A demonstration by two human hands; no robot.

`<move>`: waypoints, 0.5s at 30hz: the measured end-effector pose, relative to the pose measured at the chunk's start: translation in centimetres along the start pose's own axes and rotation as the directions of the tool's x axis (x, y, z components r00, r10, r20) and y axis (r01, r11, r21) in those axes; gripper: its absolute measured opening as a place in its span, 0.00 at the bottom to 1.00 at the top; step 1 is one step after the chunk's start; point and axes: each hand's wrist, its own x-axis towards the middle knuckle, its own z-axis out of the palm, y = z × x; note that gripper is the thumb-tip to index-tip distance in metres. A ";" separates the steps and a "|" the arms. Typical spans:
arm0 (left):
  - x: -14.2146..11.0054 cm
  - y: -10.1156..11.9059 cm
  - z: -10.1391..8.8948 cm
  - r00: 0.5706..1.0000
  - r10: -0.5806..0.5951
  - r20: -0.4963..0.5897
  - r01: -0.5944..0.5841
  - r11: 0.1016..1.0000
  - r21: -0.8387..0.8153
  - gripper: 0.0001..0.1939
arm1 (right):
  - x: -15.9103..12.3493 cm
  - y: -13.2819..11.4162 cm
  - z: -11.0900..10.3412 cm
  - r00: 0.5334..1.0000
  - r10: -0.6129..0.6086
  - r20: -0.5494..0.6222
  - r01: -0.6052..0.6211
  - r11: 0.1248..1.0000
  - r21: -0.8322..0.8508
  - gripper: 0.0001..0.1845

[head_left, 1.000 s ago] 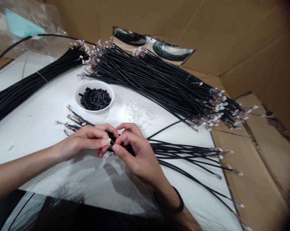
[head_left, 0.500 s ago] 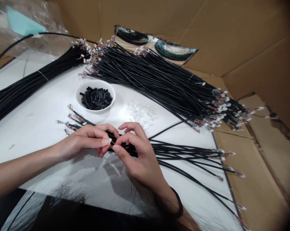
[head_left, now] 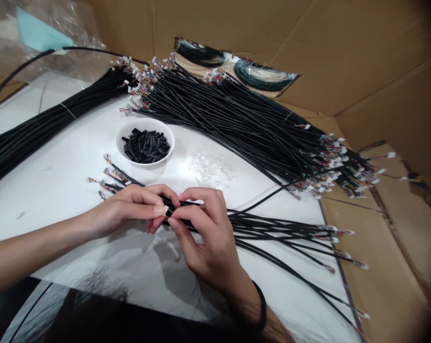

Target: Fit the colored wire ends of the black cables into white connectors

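My left hand (head_left: 138,208) pinches a small white connector (head_left: 165,210) between thumb and forefinger. Thin coloured wires run from it toward my right hand (head_left: 204,228), whose thumb and forefinger close on a wire right beside the connector. Its other fingers are curled and a little apart. Beneath both hands lies a loose group of black cables (head_left: 265,223), with frayed wire ends at the left and white connectors at the right. Behind the hands, small white connector housings (head_left: 215,170) are scattered on the white table (head_left: 65,176).
A white bowl (head_left: 119,151) of short black tube pieces stands behind my left hand. Beyond it lies a large pile of black cables (head_left: 229,114), with a tied bundle (head_left: 47,124) at left. Cardboard walls (head_left: 329,57) rise at the back and right; coiled wire (head_left: 263,76) shows through a cutout.
The whole view has shifted slightly, so the scene sits a little further right. My hands keep their pinch at the connector; the right hand's fingers have moved slightly.
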 end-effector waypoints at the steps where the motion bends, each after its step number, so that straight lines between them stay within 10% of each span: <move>1: 0.0 0.0 0.0 1.000 -0.004 -0.006 0.004 1.000 0.012 0.18 | 0.0 0.0 0.0 1.000 -0.002 0.000 0.002 1.000 -0.006 0.07; 15: 0.0 0.3 0.3 0.995 0.099 0.029 -0.103 0.977 0.185 0.17 | 0.0 0.0 0.6 0.997 -0.080 -0.003 0.080 0.997 -0.022 0.09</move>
